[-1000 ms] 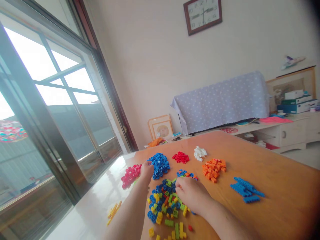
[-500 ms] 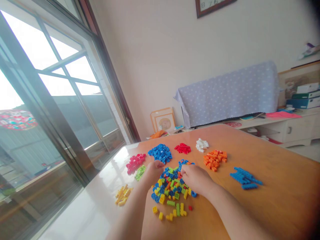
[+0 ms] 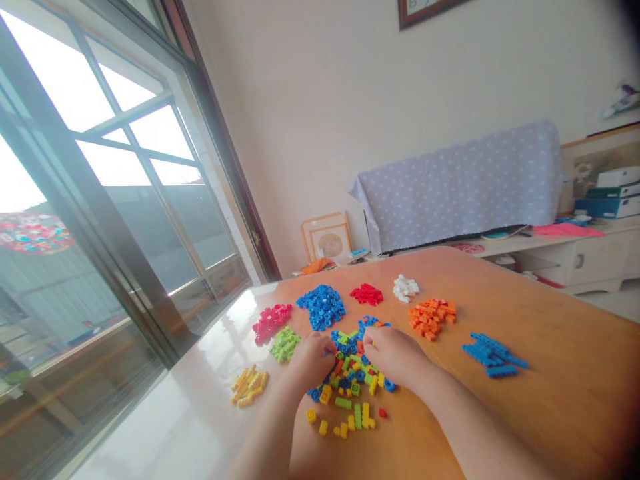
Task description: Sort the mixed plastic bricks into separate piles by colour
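A mixed pile of small toy building blocks [image 3: 356, 373], in blue, yellow, green, orange and red, lies in front of me on the table. At its left side my left hand [image 3: 315, 359] reaches down with curled fingers close to blue blocks. Whatever it pinches is hidden. My right hand [image 3: 393, 350] rests over the pile's right side, its fingers closed among the blocks, and I cannot make out what they hold. Between me and the pile lie loose yellow and green blocks [image 3: 357, 417] and a small red block [image 3: 383, 413].
Single-colour heaps surround the pile: yellow [image 3: 249, 386], lime green [image 3: 285, 344], pink [image 3: 271, 323], blue [image 3: 321, 307], red [image 3: 367, 294], white [image 3: 405, 287], orange [image 3: 433, 318] and long blue blocks [image 3: 493, 355]. The wooden table [image 3: 565, 313] borders a window side on the left.
My left hand has come back from near the blue heap towards me and down to the mixed pile's left side, uncovering the lime green heap. My right hand has barely moved.
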`<state>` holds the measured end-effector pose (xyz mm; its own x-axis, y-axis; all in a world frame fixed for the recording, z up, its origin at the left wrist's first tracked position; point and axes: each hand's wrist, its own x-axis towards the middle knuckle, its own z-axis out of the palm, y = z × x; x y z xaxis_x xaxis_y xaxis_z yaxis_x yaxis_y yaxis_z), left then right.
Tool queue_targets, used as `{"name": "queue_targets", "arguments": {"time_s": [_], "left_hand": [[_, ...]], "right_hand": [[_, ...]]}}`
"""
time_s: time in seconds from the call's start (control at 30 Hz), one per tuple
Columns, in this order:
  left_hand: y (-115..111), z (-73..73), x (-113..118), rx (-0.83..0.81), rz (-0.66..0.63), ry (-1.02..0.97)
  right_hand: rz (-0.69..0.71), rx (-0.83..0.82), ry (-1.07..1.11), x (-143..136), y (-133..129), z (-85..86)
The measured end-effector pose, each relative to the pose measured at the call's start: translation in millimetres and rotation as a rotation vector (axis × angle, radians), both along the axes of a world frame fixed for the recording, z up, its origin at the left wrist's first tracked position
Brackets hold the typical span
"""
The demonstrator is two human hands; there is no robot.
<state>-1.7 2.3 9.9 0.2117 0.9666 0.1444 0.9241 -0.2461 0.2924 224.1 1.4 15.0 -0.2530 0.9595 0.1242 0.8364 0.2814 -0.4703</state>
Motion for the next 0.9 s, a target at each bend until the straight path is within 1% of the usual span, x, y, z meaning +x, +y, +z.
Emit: {"name": "queue_targets", "arguments": {"time_s": [0.1,0.2,0.3,0.43,0.67,0.77,0.9], "left_hand": [[-4.2,-1.0,6.6,0.057,-0.078,0.027],[-7.0,-2.7,11.1,0.068,-0.113,0.057],[-7.7,-3.4,12.0,0.056,-0.122,0.063],[-6.6,-4.2,10.5,0.056,-0.128,0.06],[-3.2,-12.8,11.6,0.09,-0.124,0.048],[-2.9,-13.4,11.2,0.085,-0.145,0.024],[-0.5,-12.6,7.5,0.043,-0.201,-0.082]], "right_hand": [[0.006,-0.006,0.0,0.1,-1.6,2.1],[0.008,-0.022,-0.009,-0.7,-4.2,6.0],[0.019,-0.034,-0.009,-1.3,-5.3,8.0],[0.016,-0.019,0.009,-1.4,-4.5,5.6],[0.021,-0.036,0.024,-4.1,-6.1,5.1],[0.026,-0.045,0.022,-4.6,-5.9,6.0],[0.017,-0.038,0.02,-3.4,-5.0,5.8]]}}
